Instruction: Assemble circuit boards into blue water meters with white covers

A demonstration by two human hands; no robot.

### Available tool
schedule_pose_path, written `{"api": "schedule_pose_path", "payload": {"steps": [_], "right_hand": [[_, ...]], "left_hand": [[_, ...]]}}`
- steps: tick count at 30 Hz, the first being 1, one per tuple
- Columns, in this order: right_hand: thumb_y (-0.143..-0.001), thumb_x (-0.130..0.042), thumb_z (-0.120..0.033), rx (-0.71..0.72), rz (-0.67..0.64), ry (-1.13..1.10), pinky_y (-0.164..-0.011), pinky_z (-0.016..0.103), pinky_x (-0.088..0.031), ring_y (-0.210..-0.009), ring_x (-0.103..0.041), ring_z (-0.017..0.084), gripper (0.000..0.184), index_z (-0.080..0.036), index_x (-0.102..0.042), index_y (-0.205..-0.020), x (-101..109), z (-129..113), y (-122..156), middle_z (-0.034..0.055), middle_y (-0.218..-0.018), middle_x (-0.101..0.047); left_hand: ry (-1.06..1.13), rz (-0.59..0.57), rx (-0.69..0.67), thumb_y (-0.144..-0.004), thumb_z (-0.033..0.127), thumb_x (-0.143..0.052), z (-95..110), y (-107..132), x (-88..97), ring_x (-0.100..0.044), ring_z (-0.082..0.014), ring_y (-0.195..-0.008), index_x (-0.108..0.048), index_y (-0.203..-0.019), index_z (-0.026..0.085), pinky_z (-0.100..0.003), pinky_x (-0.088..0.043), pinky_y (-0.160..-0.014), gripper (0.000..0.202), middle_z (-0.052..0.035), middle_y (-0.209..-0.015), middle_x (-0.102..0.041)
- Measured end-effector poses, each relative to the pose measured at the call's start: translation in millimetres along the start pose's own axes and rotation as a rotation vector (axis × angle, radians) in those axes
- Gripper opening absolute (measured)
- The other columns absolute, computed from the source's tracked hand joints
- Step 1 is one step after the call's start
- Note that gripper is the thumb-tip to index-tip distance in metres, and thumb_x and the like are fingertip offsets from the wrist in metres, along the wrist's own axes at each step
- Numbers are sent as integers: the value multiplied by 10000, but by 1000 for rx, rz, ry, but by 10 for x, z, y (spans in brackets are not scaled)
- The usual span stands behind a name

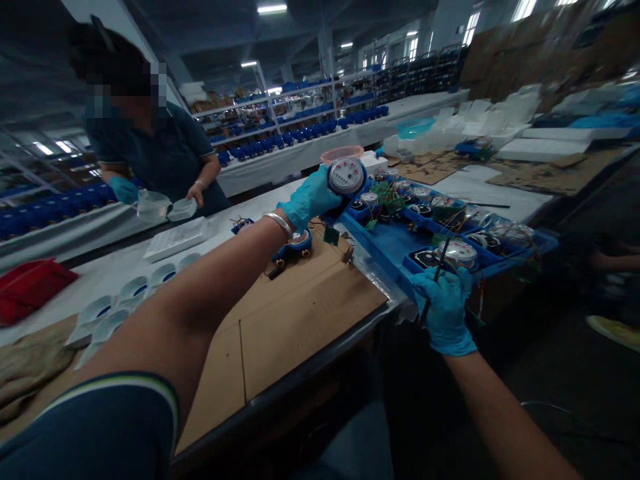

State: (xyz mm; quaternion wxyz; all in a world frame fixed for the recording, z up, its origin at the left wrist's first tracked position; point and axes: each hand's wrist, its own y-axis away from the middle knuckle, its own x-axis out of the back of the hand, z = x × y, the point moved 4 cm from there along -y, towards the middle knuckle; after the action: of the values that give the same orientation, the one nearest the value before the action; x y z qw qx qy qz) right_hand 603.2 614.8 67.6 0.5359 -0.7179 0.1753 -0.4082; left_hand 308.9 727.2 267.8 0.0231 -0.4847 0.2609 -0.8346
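Note:
My left hand (313,198), in a blue glove, is closed around a meter with a round white dial (347,175) and a blue housing. It holds the meter up at the far left corner of a blue tray (387,257). My right hand (444,307), also gloved, is closed on a thin dark rod-like tool (441,261) that points upward; its exact kind does not show. That hand is at the tray's near edge, beside a blue-framed unit with a white dial (459,253). Several such meter units with wires and green circuit boards (393,195) fill the tray.
Brown cardboard (300,327) covers the bench, with another blue meter (300,243) on it. Clear cups (135,290) and a red bin (33,287) are at left. A co-worker (150,153) across the bench holds clear plastic containers (153,207). White foam (545,148) lies back right.

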Motion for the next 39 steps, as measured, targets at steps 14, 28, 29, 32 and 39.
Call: {"api": "schedule_pose_path", "payload": {"steps": [14, 28, 29, 32, 39], "right_hand": [[-893, -641, -165, -45, 34, -16, -1152, 486, -271, -989, -600, 181, 102, -240, -702, -928, -30, 90, -397, 12, -944, -706], [-904, -624, -203, -48, -18, -10, -1115, 503, -298, -977, -586, 205, 113, -230, -732, -927, -139, 40, -218, 36, -917, -694], [-906, -622, -208, -45, -22, -6, -1111, 501, -300, -967, -586, 205, 113, -228, -733, -916, -147, 42, -183, 36, -914, -693], [-901, -632, -242, -25, -31, 3, -1101, 514, -305, -963, -590, 220, 105, -223, -735, -912, -174, 63, -60, 41, -930, -697], [-909, -606, -232, 38, -51, 8, -1070, 523, -349, -972, -601, 255, 140, -225, -741, -947, -247, 104, 191, 65, -944, -711]], "left_hand": [[-3, -134, 70, -658, 196, -677, 96, 144, -483, -642, -286, -1058, -571, -1240, 129, -411, -533, -932, 595, -137, -1239, -658], [-325, -25, -16, -716, 295, -740, 410, 127, 815, -590, -282, -1099, -493, -1316, 112, -427, -477, -983, 674, -146, -1290, -604], [-332, -20, -9, -717, 298, -734, 379, 178, 831, -595, -280, -1095, -500, -1307, 113, -417, -484, -973, 661, -144, -1285, -608], [-326, -40, 18, -730, 313, -715, 226, 447, 739, -603, -279, -1114, -500, -1307, 140, -395, -491, -971, 639, -135, -1287, -611], [-330, -286, 241, -746, 354, -688, -389, 1328, 17, -639, -308, -1080, -511, -1281, 165, -393, -522, -919, 595, -159, -1239, -634]]}}
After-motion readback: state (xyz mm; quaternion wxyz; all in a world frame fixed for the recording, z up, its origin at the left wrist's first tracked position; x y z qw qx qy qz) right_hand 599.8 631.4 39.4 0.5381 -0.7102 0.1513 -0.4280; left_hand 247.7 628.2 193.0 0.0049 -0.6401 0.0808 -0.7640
